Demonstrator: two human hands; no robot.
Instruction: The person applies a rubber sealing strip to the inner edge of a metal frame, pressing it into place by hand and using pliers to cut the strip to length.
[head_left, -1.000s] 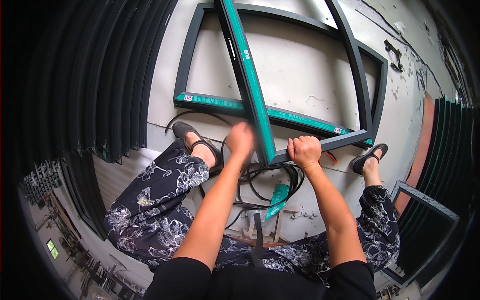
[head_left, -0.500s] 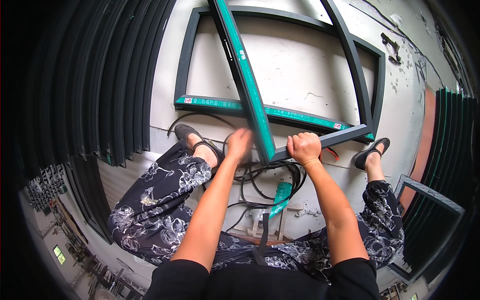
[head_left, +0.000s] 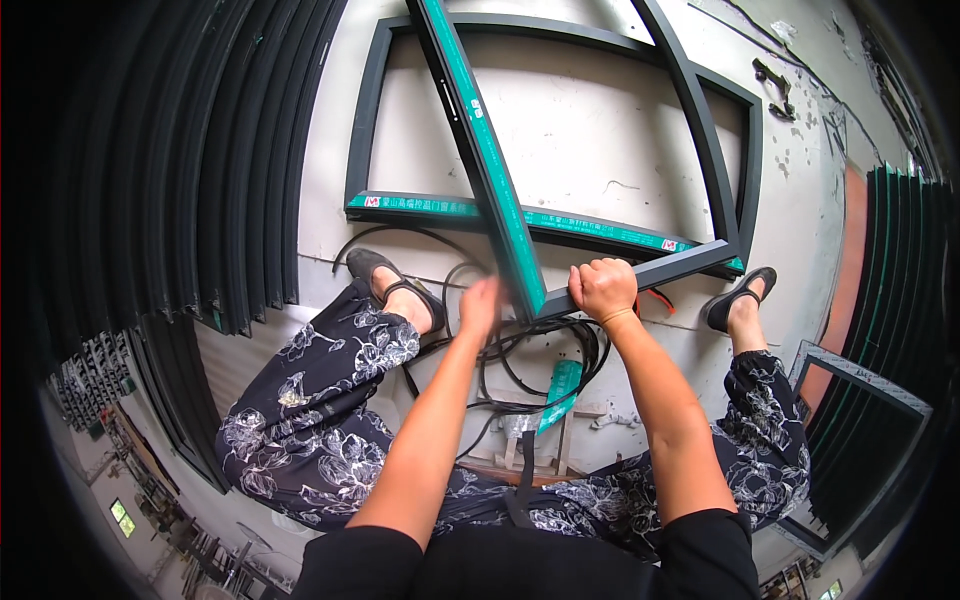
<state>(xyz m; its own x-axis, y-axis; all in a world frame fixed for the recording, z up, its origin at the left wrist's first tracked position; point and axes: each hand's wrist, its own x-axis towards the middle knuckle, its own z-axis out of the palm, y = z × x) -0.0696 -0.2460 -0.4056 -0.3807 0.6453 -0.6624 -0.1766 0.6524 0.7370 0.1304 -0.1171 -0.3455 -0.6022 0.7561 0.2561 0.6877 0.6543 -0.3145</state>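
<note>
A dark grey window frame (head_left: 470,130) with green film along one side is tilted up in front of me, one corner pointing toward my body. My right hand (head_left: 604,290) is closed around its near bar (head_left: 685,264), just right of that corner. At the left of the corner, my left hand (head_left: 481,306) is curled with fingers together, close beside the green-filmed side. Motion blurs its edge, and what it pinches is hidden. A thin black strip (head_left: 449,297) runs by this hand. Beneath lies a second grey frame (head_left: 368,120), flat, also with green film.
Loops of black strip (head_left: 590,375) and a piece of green film (head_left: 562,390) lie between my legs. Long dark profiles (head_left: 215,150) stand at left, more (head_left: 880,260) at right. A smaller frame (head_left: 880,375) leans at right. A dark metal part (head_left: 775,90) lies beyond.
My left hand has shifted slightly down beside the frame corner and is still blurred. The right hand keeps its hold on the bar. The whole view has moved a little.
</note>
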